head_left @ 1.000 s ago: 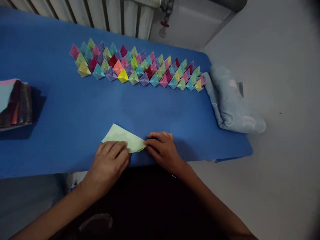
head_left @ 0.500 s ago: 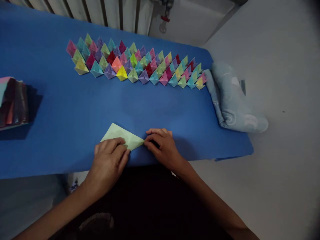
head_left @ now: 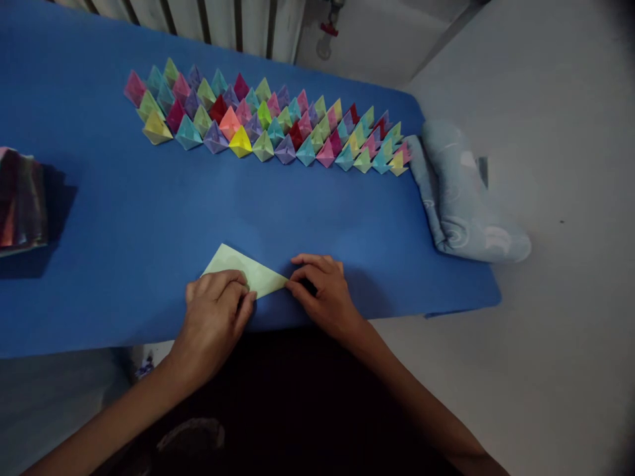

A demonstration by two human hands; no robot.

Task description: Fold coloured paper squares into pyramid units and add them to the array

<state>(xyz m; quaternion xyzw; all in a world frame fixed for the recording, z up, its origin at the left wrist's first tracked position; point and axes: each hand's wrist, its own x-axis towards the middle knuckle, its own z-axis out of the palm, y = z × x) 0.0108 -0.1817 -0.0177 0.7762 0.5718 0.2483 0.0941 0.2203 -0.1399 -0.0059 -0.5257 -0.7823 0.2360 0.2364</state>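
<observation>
A pale green sheet of folded paper (head_left: 261, 277) lies near the front edge of the blue table, its narrow point towards the right. My left hand (head_left: 215, 304) is closed on the paper's left part, fingers curled over it and thumb along the near edge. That part of the sheet is hidden under the hand. At the narrow tip, my right hand (head_left: 322, 287) pinches the paper between thumb and forefinger, with its other fingers bent above.
Behind the paper, several rows of colourful folded paper boats (head_left: 262, 125) stand on the blue table (head_left: 163, 218). A rolled grey-blue cloth (head_left: 461, 198) lies at the right end by the wall. A box-like thing (head_left: 24, 205) sits at the left, and a radiator (head_left: 218, 26) stands behind.
The view has shifted slightly, so the boats and the box sit a little further left. Both hands keep their hold on the paper, nearly unmoved.
</observation>
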